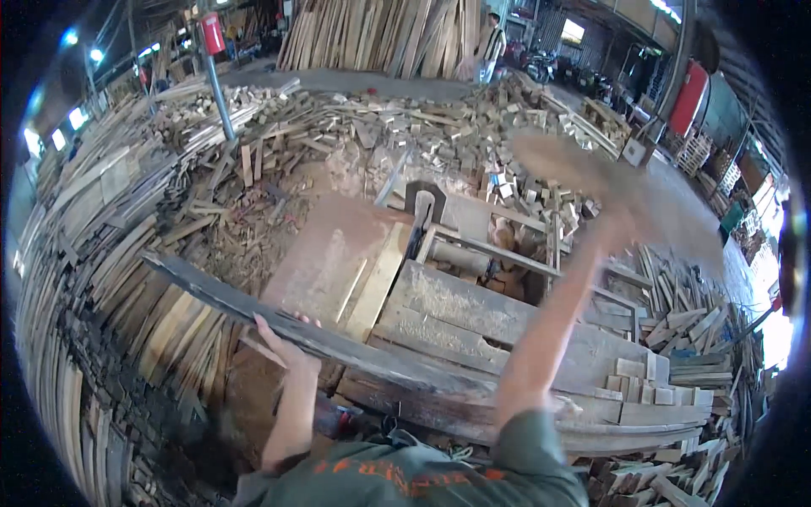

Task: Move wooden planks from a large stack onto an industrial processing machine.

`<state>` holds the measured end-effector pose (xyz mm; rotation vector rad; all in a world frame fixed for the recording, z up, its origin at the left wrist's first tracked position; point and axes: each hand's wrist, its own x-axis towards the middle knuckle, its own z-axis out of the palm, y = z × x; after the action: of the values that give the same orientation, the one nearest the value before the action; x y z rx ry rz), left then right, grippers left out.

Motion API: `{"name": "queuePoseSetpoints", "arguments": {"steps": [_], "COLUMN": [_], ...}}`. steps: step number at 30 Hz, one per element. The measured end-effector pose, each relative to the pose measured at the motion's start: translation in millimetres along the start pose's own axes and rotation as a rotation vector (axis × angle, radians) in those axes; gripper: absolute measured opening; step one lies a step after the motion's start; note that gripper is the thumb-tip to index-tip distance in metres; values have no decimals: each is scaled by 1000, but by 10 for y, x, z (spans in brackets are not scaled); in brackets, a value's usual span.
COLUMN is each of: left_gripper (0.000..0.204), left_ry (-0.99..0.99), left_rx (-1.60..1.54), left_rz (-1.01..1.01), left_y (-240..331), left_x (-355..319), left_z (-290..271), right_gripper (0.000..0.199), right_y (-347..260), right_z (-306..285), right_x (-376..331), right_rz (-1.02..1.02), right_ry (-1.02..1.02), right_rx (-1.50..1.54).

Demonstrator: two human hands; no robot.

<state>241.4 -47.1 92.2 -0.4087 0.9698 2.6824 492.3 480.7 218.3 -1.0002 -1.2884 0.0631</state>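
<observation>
My left hand [290, 348] is closed around a long, dark-edged wooden plank [338, 345], with its fingertips showing over the far edge. The plank lies slantwise in front of my body, from the left down toward the right. Out to the right, my raised right hand [619, 226] grips a brown board [566, 165]. Both the hand and the board are smeared by motion. Between my arms stands a saw table [317, 245] with a dark upright blade part [420, 224]. A pale wooden strip [380, 283] lies on it beside the slot.
Heaps of wood offcuts [405, 127] spread beyond the table. Stacked slats [76, 338] line the left side. Small cut blocks [646, 384] sit at the table's right end. A person [492, 46] stands far back near tall leaning boards [380, 38].
</observation>
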Motion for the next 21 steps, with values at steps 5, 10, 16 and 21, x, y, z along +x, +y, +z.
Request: {"name": "queuePoseSetpoints", "arguments": {"steps": [5,10,16,21], "left_gripper": [56,55,81,90], "left_ry": [10,284,173,69], "left_rx": [-26,90,226,287], "left_rz": [81,13,-71,-52], "left_y": [49,118,115,45], "left_x": [-303,-315,-201,-97], "left_z": [-451,-618,-579,-589], "right_gripper": [49,47,58,72], "right_y": [-2561,-2089,-655,-211], "right_z": [445,-973,-2068,-2578], "right_x": [-990,-2087,-2735,-2709], "right_rz": [-429,-214,-159,-134], "right_ry": [-1130,-1873,-1780,-1609], "right_rx": [251,892,195,-152]}}
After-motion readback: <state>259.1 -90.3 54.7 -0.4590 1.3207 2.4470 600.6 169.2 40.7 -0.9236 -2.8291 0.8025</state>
